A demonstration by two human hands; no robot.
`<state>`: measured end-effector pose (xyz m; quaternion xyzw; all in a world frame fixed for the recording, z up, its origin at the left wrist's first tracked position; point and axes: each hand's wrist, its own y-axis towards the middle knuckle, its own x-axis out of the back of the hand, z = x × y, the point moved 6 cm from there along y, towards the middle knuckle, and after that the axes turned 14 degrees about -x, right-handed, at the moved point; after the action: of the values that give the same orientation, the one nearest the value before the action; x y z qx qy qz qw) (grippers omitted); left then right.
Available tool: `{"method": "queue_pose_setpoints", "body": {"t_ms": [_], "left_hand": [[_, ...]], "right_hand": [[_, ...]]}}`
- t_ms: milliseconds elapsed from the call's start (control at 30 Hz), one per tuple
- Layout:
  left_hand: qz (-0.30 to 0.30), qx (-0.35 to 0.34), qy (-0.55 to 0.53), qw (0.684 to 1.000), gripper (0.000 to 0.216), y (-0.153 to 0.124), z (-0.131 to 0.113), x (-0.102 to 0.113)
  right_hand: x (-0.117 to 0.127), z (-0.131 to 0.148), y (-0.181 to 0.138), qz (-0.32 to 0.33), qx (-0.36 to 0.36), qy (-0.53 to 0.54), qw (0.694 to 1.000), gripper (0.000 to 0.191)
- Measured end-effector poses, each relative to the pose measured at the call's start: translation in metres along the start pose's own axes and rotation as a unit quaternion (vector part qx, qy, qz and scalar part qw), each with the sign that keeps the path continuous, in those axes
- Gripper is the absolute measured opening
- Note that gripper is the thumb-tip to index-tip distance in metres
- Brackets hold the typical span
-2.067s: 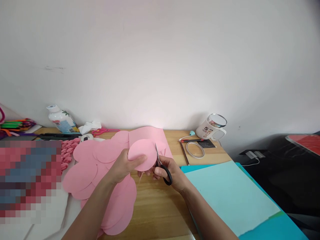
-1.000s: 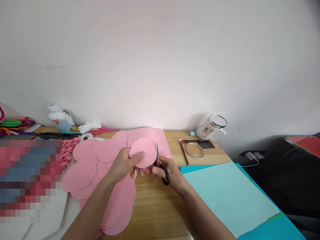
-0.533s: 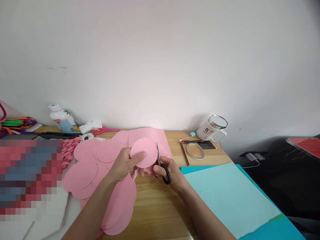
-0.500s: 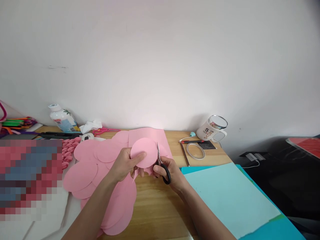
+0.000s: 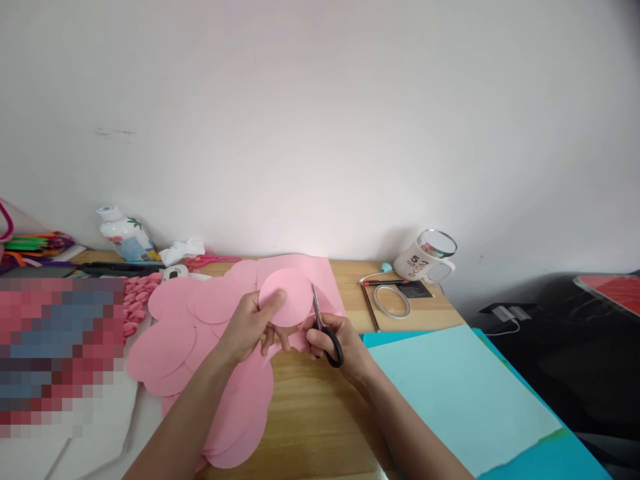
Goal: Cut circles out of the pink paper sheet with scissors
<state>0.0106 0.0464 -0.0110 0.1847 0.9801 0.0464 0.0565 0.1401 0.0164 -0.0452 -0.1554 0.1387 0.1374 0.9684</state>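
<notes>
Over wooden tabletop (image 5: pixel 310 413) by wall (image 5: pixel 320 133), holds disc (image 5: pixel 296 293) in left grip (image 5: pixel 249 325), scissors (image 5: pixel 319 319) in right grip (image 5: pixel 347 339), lengthwise toward wall, slightly leftward.

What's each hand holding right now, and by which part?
The left hand holds the pink paper circle by its lower-left part, thumb on top. The right hand holds the scissors by their black handles.
</notes>
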Motion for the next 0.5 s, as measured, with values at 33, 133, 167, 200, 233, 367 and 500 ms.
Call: {"method": "queue_pose_setpoints", "body": {"t_ms": [33, 133, 167, 200, 233, 367, 500], "left_hand": [[-0.002, 0.007, -0.012, 1.0, 0.036, -0.0005, 0.0006, -0.001], [0.011, 0.027, -0.031, 0.999, 0.042, -0.0015, 0.0025, -0.005], [0.019, 0.03, -0.031, 0.999, 0.042, -0.0015, 0.0029, -0.0061], [0.026, 0.029, -0.025, 0.999, 0.04, -0.0012, 0.0031, -0.0067], [0.03, 0.025, -0.016, 0.999, 0.036, -0.0008, 0.0031, -0.0068], [0.024, 0.003, 0.029, 0.999, 0.023, 0.0003, 0.0019, -0.004], [0.035, -0.007, 0.056, 0.998, 0.022, -0.001, -0.0011, -0.0051]], "right_hand": [[-0.0001, -0.0001, 0.0002, -0.001, 0.0, -0.001, 1.0, 0.027], [-0.0005, 0.0006, 0.0005, 0.002, 0.008, 0.0, 1.0, 0.027], [-0.0008, 0.0009, 0.0005, 0.005, 0.012, 0.002, 1.0, 0.026], [-0.0011, 0.0011, 0.0005, 0.01, 0.015, 0.003, 1.0, 0.026], [-0.0013, 0.0009, 0.0006, 0.012, 0.016, 0.002, 1.0, 0.026], [-0.0002, -0.0025, 0.0016, 0.002, -0.003, -0.006, 1.0, 0.027], [0.0004, -0.001, 0.0015, -0.006, -0.009, -0.021, 1.0, 0.029]]}}
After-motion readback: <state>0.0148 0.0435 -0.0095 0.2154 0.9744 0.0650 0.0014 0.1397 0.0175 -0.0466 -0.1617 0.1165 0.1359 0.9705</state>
